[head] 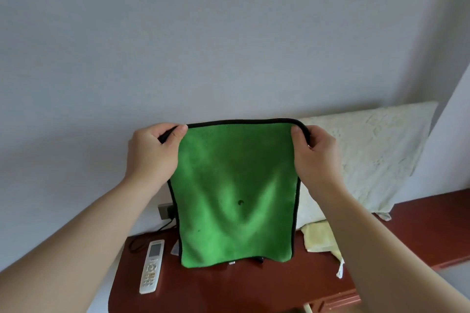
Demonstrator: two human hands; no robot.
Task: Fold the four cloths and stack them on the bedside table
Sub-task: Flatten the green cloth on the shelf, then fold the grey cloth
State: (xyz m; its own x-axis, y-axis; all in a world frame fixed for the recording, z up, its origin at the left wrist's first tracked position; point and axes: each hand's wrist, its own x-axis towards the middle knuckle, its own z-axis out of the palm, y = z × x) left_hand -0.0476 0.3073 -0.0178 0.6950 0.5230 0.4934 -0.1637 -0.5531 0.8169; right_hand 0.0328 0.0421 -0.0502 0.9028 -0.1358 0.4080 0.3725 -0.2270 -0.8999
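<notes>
Head view, green cloth (pixel 236 190) hanging above bedside table (pixel 229 287), left hand (pixel 152 152) and right hand (pixel 315 155) pinching its top corners

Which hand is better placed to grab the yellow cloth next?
Right, probably: the yellow cloth lies on the table's right side, below the right hand; the left hand is across the green cloth from it. Both pinch the green cloth's top corners.

A white remote (pixel 151 266) lies near a black cable (pixel 142 237) from a wall socket (pixel 164 211), a pillow (pixel 376 155) well apart.
</notes>
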